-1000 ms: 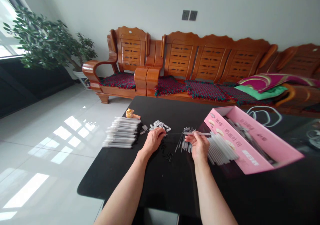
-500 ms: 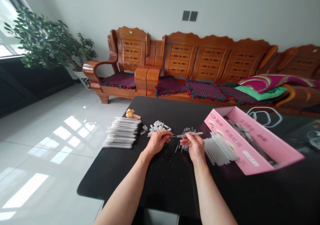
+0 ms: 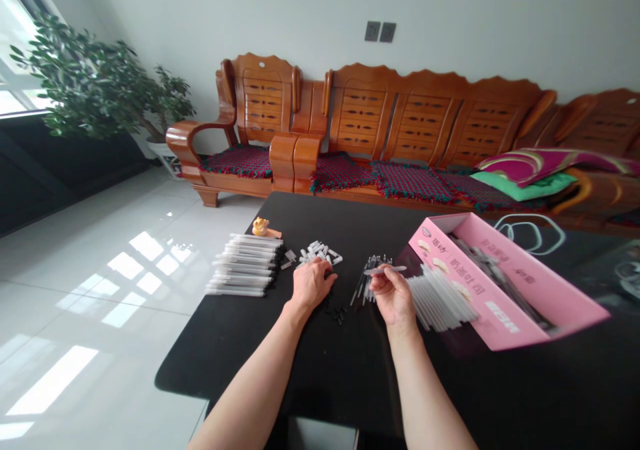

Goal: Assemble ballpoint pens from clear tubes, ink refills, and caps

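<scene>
Beside the pen barrels (image 3: 443,302), a pink box (image 3: 479,287) reads “吐司” in Chinese.

Has carved wooden seating (image 3: 363,83) along a pale wall (image 3: 210,10) with dark sockets (image 3: 372,31), a leafy potted plant (image 3: 95,83) by the window (image 3: 13,37), and bright patches (image 3: 125,265) on glossy floor tiles (image 3: 140,357).

Center frame, over a black desk (image 3: 325,377): right hand (image 3: 393,295) pinching a pen barrel (image 3: 375,271), left hand (image 3: 313,285) near white pen caps (image 3: 317,247).
</scene>
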Tool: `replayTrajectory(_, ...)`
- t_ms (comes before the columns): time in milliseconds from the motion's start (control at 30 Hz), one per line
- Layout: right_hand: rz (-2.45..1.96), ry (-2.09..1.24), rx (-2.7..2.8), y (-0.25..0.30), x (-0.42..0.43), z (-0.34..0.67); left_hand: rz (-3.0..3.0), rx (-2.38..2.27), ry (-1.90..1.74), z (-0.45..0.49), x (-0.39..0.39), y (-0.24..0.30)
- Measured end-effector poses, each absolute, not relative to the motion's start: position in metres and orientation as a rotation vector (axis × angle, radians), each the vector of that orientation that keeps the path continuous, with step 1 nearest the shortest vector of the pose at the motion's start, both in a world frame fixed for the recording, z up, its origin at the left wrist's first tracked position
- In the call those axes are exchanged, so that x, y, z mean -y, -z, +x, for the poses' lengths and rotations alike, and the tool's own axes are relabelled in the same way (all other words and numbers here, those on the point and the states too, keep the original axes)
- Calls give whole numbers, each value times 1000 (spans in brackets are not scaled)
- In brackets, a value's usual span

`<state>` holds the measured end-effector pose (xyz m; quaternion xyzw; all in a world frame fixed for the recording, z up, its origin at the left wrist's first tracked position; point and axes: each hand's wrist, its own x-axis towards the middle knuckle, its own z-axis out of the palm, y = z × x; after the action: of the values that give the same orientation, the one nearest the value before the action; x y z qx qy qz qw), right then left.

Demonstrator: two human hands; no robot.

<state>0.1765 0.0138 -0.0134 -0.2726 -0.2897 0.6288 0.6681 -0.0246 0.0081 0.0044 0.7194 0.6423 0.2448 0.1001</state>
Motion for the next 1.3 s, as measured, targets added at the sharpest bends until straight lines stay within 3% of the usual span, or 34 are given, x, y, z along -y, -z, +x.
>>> replayTrajectory(167, -611, -1459, 684, 13, -14, 175, 2130, -1894, -641, -18, -9, -5)
replayTrajectory(367, -684, -1407, 685, 13, -13, 172, 1908, -1526, -1017, -19, -10, -9)
replayTrajectory(533, -755, -1383, 725, 11, -12, 170, 1809, -1327, -1086, -20, -10, -8)
replayTrajectory(1300, -857, -1352, 803, 11, -11, 167, 1875, -1297, -1087, -19, -8, -11)
